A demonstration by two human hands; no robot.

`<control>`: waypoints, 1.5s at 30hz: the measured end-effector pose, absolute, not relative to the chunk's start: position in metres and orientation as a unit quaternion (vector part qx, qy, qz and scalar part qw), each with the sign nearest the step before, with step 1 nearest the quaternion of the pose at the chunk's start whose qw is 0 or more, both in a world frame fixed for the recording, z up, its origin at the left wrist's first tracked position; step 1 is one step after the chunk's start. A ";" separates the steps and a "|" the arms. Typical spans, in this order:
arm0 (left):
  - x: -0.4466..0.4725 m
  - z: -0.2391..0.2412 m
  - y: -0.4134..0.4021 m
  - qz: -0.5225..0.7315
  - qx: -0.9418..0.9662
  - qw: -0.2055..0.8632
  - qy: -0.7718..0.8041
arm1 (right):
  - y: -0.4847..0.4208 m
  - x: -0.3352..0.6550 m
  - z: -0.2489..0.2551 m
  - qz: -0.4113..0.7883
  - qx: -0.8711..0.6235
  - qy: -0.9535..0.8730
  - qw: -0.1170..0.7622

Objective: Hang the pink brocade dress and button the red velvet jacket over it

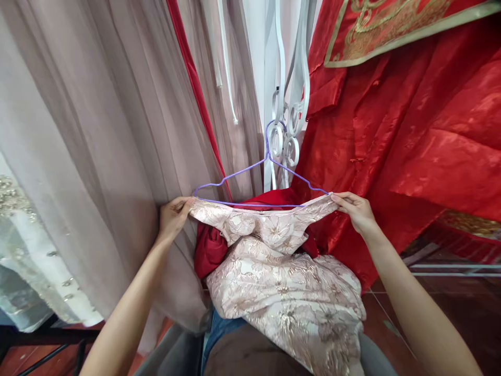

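A pale pink dress (270, 271) with a shiny gold floral pattern hangs in front of me, its skirt draped over my lap. A purple wire hanger (245, 169) runs along its neckline, hook upward in front of white scrollwork. My left hand (175, 215) pinches the dress's left shoulder strap near the hanger's end. At the other end, my right hand (355, 209) pinches the right strap between thumb and fingers. Dark red cloth (211, 250) bunches behind the dress.
Greyish-pink sheer fabric (117, 130) hangs close on the left, beside a white beaded garment (50, 266). Bright red garments (391, 130) with gold embroidery hang on the right. White curled metalwork (291, 120) stands at the back. Reddish floor tiles (391, 318) show below.
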State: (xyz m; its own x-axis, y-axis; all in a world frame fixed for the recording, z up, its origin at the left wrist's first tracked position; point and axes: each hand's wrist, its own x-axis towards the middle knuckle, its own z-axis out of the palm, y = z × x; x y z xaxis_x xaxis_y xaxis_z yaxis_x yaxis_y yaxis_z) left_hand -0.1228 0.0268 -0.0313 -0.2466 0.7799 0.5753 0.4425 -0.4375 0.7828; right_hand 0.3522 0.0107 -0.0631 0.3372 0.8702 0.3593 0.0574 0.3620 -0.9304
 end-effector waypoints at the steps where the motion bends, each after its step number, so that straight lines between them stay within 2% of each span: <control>1: -0.127 -0.040 0.025 0.592 0.597 0.148 0.521 | 0.007 0.355 -0.071 0.313 -0.478 -0.485 0.662; 4: -0.131 -0.066 0.016 0.536 0.626 0.177 0.539 | -0.007 0.360 -0.095 0.347 -0.491 -0.495 0.627; 7: -0.127 -0.086 -0.003 0.410 0.716 0.196 0.530 | -0.023 0.359 -0.116 0.388 -0.507 -0.511 0.576; 11: -0.111 -0.104 -0.036 0.239 0.841 0.157 0.460 | -0.038 0.356 -0.134 0.430 -0.524 -0.508 0.532; 15: -0.093 -0.104 -0.054 0.166 0.886 0.118 0.416 | -0.044 0.355 -0.138 0.427 -0.533 -0.486 0.545; 20: -0.074 -0.058 -0.032 0.211 0.902 0.035 0.375 | -0.036 0.353 -0.124 0.398 -0.492 -0.450 0.630; 23: -0.062 -0.020 0.006 0.281 0.888 -0.044 0.362 | -0.032 0.344 -0.110 0.385 -0.456 -0.444 0.669; 26: -0.049 0.004 0.050 0.280 0.894 -0.065 0.344 | -0.031 0.331 -0.099 0.385 -0.421 -0.442 0.692; 31: -0.044 0.010 0.085 0.192 0.908 0.023 0.372 | -0.034 0.324 -0.092 0.399 -0.397 -0.439 0.700; 38: -0.075 0.024 0.056 0.195 0.881 -0.112 0.416 | -0.022 0.328 -0.097 0.383 -0.395 -0.348 0.759; 45: -0.078 0.035 0.047 0.169 0.880 -0.141 0.421 | -0.016 0.327 -0.097 0.371 -0.402 -0.340 0.765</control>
